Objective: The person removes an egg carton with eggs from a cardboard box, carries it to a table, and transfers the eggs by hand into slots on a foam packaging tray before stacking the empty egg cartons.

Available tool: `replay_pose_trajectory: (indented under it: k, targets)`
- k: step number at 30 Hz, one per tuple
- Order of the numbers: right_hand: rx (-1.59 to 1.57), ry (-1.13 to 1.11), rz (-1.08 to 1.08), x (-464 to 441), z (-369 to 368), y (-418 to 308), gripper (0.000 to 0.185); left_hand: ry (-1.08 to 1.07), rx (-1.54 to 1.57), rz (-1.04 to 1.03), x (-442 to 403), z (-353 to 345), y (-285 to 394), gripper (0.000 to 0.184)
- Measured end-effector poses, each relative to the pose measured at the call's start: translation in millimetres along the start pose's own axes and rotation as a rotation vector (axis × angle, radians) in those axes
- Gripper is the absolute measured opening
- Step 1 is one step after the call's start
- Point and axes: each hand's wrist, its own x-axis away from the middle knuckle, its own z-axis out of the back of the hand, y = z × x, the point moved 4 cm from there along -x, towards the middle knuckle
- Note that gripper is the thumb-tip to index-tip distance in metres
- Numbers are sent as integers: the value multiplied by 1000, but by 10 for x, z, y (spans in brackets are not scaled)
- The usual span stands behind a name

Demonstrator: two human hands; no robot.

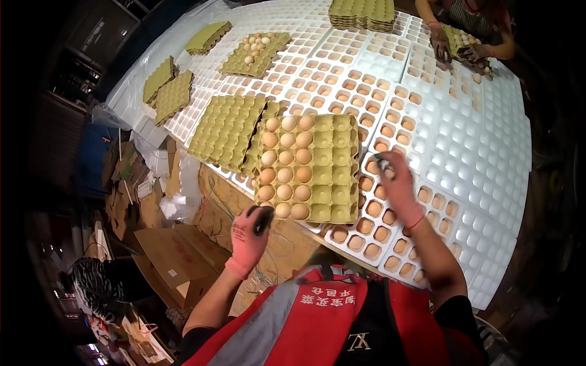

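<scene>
A yellow-green pulp egg tray (332,168) lies in front of me, its left columns filled with brown and pale eggs (285,158). My left hand (250,238), in a pink glove with dark fingertips, is closed at the tray's lower left corner, partly covering an egg there. Over the white foam trays (381,222) to the right, my right hand (400,186) wears a similar glove and is slightly blurred. Its fingers are closed around what looks like a pale egg (389,173). Many of the foam cells below it hold single eggs.
Stacked pulp trays (226,131) sit left of the egg tray, with more stacks (363,13) farther back. Another tray (255,55) carries several eggs. A co-worker's gloved hands (455,50) handle eggs at the far right. Cardboard boxes (177,259) lie on the floor at left.
</scene>
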Motion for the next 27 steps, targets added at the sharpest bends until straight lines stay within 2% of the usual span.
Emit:
replay_pose_trajectory:
  k: [1, 2, 3, 4, 5, 6, 8, 9, 10, 11, 12, 13, 14, 15, 16, 17, 19, 20, 21, 22, 24, 25, 26, 27]
  targets:
    - [-21, -322, -35, 215, -394, -511, 28, -1, -44, -61, 34, -1, -76, 32]
    - [213, -506, 290, 539, -891, -633, 40, 3, -87, -128, 7, -8, -140, 33]
    - [344, -613, 376, 716, -1204, -904, 49, 13, -130, -199, -43, -21, -185, 33]
    - [573, -661, 453, 851, -1440, -926, 53, 7, -209, -306, -84, -103, -138, 35]
    - [752, -574, 449, 898, -1612, -878, 53, -96, -226, -363, -148, -282, -271, 41]
    - [735, -579, 445, 878, -1676, -851, 54, -199, -243, -417, -210, -412, -338, 47]
    - [701, -592, 433, 810, -1716, -794, 55, -210, -308, -471, -286, -470, -418, 49]
    - [452, -621, 284, 706, -1596, -852, 48, -230, -287, -488, -320, -456, -456, 50]
    - [171, -574, 46, 620, -1468, -854, 45, -251, -269, -507, -345, -440, -498, 51]
    - [-109, -513, -185, 545, -1345, -827, 43, -126, -240, -575, -346, -337, -493, 41]
    - [-385, -444, -411, 487, -1243, -751, 41, -79, 93, -451, -364, -287, -552, 37]
    - [-388, -365, -462, 436, -1196, -608, 38, -39, 422, -316, -359, -267, -630, 33]
    - [-99, -416, -189, 335, -1211, -615, 44, -11, 740, -175, -356, -242, -717, 29]
    - [245, -524, -178, 268, -1266, -853, 44, -179, 1116, 182, -401, -192, -775, 33]
    - [590, -632, -167, 258, -1328, -1096, 44, -283, 1263, 222, -476, -219, -830, 30]
    - [754, -733, -24, 365, -1570, -825, 51, -234, 888, 44, -584, -170, -747, 29]
    - [772, -641, 112, 355, -1692, -739, 48, -106, 165, -321, -746, -207, -558, 30]
    - [782, -596, 180, 300, -1700, -818, 47, -117, -77, -417, -748, -256, -489, 39]
    - [678, -571, 56, 224, -1586, -891, 48, -186, -231, -451, -784, -390, -513, 43]
    - [375, -526, -109, 172, -1480, -810, 49, -252, -382, -483, -822, -522, -550, 47]
    - [-229, -408, -418, 84, -1220, -551, 52, -242, -206, -516, -868, -433, -541, 47]
    - [-380, -339, -424, 32, -1169, -455, 56, -247, -119, -529, -843, -370, -534, 48]
    - [-334, -402, -432, -36, -1138, -665, 59, -283, -75, -398, -845, -290, -539, 41]
    - [37, -421, -284, -64, -1210, -730, 59, -347, 428, -219, -843, -293, -675, 40]
